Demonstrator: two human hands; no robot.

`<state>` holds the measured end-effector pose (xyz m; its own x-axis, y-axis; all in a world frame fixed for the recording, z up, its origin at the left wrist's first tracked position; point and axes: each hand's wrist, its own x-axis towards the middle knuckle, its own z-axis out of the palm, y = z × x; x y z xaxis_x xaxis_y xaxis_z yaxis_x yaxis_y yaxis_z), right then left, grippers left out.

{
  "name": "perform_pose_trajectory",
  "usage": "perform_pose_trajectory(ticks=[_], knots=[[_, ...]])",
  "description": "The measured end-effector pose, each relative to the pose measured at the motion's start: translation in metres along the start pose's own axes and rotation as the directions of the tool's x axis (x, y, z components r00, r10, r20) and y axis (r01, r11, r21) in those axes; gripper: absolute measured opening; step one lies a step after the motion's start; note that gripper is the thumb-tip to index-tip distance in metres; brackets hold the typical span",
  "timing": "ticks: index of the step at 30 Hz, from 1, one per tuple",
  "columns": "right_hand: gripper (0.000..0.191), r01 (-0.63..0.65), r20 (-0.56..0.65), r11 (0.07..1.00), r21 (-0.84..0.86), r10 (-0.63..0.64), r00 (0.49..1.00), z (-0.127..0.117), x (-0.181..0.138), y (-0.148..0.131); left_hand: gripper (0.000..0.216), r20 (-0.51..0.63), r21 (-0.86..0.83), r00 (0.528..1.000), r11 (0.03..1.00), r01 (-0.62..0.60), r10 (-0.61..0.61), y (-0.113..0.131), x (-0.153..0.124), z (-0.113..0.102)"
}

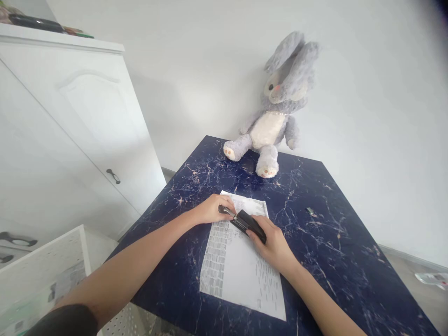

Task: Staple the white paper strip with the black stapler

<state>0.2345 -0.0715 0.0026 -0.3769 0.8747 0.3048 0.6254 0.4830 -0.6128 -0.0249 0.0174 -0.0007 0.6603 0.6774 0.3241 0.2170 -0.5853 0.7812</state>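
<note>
A black stapler (pixel 251 225) is held between my two hands over a printed sheet of paper (pixel 241 275). My right hand (pixel 275 242) wraps around its thicker black body, thumb on the near side. On the other end, the fingers of my left hand (pixel 215 208) pinch a narrow dark part with a silvery edge. How that part joins the body is hard to make out. The paper lies flat on the dark blue marbled table (pixel 182 261), its text blurred, with the hands covering part of its upper half.
A grey plush rabbit (pixel 269 128) sits at the table's back edge against the white wall. A small unclear item (pixel 311 212) lies right of the paper. White cabinets (pixel 91 112) stand on the left, with a white perforated bin (pixel 84 252) below. Something flat (pixel 432 279) rests on the floor at right.
</note>
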Motion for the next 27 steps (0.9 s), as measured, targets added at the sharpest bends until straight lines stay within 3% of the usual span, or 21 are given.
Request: perform_pose_trajectory(ticks=[4,12,16,21,24,27], knots=[[0.026,0.000,0.002,1.000,-0.001,0.000,1.000,0.001,0.000,0.001,0.019,0.012,0.003,1.000,1.000,0.009,-0.009,0.000,-0.002,-0.005],[0.024,-0.044,-0.027,0.996,0.079,0.046,0.999,-0.004,-0.004,0.009,0.030,0.201,-0.168,0.974,0.976,0.137,-0.102,-0.006,-0.008,-0.030],[0.024,0.067,0.019,0.979,0.192,-0.072,0.997,-0.011,-0.007,0.003,0.046,0.242,-0.280,0.967,0.949,0.145,-0.077,0.010,-0.007,-0.019],[0.023,0.231,0.048,0.945,0.233,-0.248,0.967,-0.011,-0.008,-0.015,0.054,0.147,-0.274,0.988,0.962,-0.011,0.053,0.024,-0.001,0.009],[0.023,0.189,-0.058,0.962,0.198,-0.181,0.982,-0.011,-0.007,-0.016,0.051,0.011,-0.268,1.000,0.963,0.006,-0.003,0.025,0.003,0.013],[0.026,0.082,-0.160,0.987,0.140,-0.059,0.985,-0.021,-0.004,-0.004,0.039,-0.193,-0.252,0.977,0.967,0.034,-0.085,0.027,0.006,0.015]])
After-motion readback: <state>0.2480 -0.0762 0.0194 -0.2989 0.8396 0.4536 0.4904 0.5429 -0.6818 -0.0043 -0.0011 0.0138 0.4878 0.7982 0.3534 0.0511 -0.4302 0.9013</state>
